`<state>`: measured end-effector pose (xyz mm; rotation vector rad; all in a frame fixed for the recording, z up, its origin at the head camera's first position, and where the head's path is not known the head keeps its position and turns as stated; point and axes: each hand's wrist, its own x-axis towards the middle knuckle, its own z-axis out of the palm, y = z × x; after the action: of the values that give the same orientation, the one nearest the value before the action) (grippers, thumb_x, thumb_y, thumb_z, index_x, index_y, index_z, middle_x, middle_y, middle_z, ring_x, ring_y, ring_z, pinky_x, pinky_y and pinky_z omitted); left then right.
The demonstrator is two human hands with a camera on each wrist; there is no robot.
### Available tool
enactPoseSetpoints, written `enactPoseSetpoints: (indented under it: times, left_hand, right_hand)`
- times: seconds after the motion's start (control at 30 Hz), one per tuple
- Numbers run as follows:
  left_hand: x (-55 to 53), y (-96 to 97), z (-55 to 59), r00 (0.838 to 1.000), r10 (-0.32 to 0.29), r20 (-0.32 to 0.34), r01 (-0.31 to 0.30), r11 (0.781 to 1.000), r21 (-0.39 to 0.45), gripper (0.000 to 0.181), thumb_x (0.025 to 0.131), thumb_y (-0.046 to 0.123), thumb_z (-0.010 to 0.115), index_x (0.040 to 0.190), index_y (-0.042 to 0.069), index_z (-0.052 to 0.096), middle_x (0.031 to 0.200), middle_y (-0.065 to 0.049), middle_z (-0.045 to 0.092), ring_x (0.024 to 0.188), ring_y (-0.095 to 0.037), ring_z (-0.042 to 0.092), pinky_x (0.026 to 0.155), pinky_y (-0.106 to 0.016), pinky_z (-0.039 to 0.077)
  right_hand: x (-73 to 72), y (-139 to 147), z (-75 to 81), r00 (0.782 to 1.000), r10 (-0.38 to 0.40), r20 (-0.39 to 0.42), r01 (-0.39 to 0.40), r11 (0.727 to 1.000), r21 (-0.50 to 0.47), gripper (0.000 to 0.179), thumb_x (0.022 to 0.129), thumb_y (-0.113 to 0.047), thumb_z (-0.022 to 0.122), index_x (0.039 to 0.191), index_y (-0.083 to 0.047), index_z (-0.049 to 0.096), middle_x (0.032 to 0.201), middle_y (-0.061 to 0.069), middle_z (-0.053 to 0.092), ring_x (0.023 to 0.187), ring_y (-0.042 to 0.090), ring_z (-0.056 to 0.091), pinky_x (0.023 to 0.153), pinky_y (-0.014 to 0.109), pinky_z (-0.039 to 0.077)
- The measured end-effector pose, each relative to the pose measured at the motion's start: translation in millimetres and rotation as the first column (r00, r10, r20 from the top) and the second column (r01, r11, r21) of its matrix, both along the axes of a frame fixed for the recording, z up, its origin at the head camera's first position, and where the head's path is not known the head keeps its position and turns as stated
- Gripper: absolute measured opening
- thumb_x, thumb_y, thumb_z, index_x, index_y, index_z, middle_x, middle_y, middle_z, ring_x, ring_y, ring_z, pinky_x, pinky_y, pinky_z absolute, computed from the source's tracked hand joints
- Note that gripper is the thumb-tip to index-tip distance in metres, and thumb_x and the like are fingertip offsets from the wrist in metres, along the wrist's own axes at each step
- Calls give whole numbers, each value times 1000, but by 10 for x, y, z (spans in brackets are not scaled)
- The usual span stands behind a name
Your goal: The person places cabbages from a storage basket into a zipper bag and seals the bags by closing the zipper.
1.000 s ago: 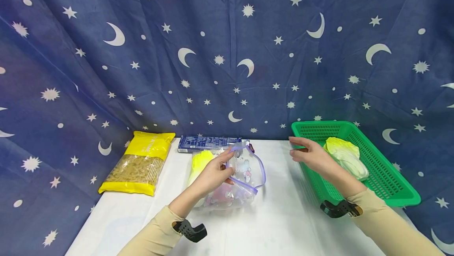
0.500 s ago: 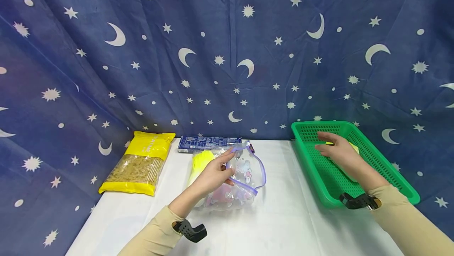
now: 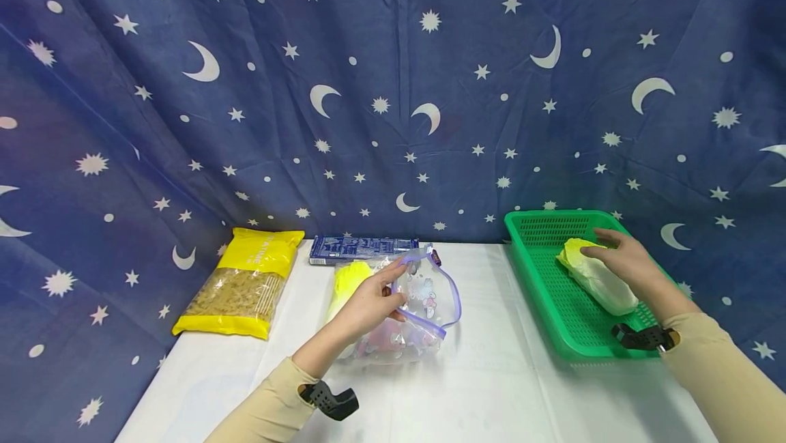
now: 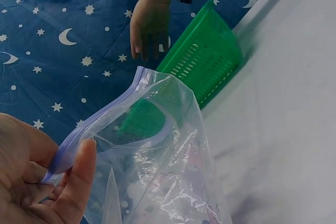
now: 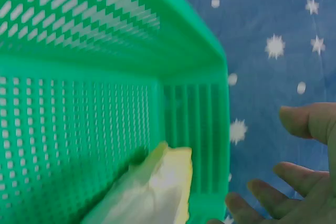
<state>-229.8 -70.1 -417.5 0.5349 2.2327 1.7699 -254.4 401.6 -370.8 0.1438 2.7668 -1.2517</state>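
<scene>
My left hand (image 3: 368, 301) pinches the purple-edged mouth of a clear zip bag (image 3: 396, 347) with pink printed figures. The bag's mouth gapes towards the right. Something yellow and leafy (image 3: 350, 280) shows at the bag's left side, partly covered by the hand. In the left wrist view, thumb and fingers hold the purple zip strip (image 4: 100, 114). My right hand (image 3: 632, 267) hovers over the green basket (image 3: 540, 306), fingers spread and holding nothing. Below it, a pale napa cabbage (image 3: 598, 282) with a yellow leafy end lies in the basket; the right wrist view shows that end (image 5: 176, 182).
A yellow pasta bag (image 3: 242, 282) lies at the left of the white table (image 3: 467, 381). Behind the zip bag lies a flat blue box (image 3: 362, 248), with a small dark item (image 3: 436, 257) by its right end. A starry blue curtain (image 3: 467, 115) hangs behind.
My right hand has moved right, from the basket's left rim across to above the cabbage's right side. The left hand and the zip bag have stayed in place.
</scene>
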Motion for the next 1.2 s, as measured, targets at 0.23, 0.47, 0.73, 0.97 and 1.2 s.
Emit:
enactPoseSetpoints:
  times: [0.23,0.47,0.73,0.97,1.2]
  left_hand:
    - [15,-2,1,1000,2,1,-2,1000,1,62,96,-1,61,154,-2,40,167,-7,27,70,-19,57,68,-30,63]
    - [0,4,-8,1000,2,-3,-2,1000,-2,63,96,-1,62,155,-1,40,167,-6,27,69,-19,58,68,-31,63]
    - [-1,22,-6,1000,-6,-17,6,1000,-2,63,96,-1,61,154,-2,40,167,-7,28,69,-18,58,68,-31,63]
    - [9,26,-1,1000,-10,-20,10,1000,-7,63,95,-1,62,154,-3,39,167,-7,28,68,-18,58,67,-29,62]
    - [18,23,-14,1000,-11,-21,10,1000,-20,63,96,-1,62,154,-2,41,167,-6,29,68,-18,59,68,-29,62]
  right_hand:
    - [-40,233,-62,996,-31,83,31,1000,0,102,101,-52,59,160,5,-2,162,38,-3,143,63,7,108,76,27]
    - [-111,380,-115,988,-34,149,33,999,11,110,98,-53,62,158,9,-6,160,38,-13,142,65,1,107,79,24]
    - [-124,515,-190,993,-3,122,-1,999,38,97,101,-38,63,157,12,1,157,44,1,139,67,13,106,76,31]
    - [-95,612,-277,988,29,154,-34,999,25,92,102,-27,63,156,13,1,154,49,4,137,68,16,106,75,32]
    - [-101,633,-328,983,40,179,-41,999,4,90,100,-21,64,156,15,3,156,45,-6,139,68,10,108,76,27]
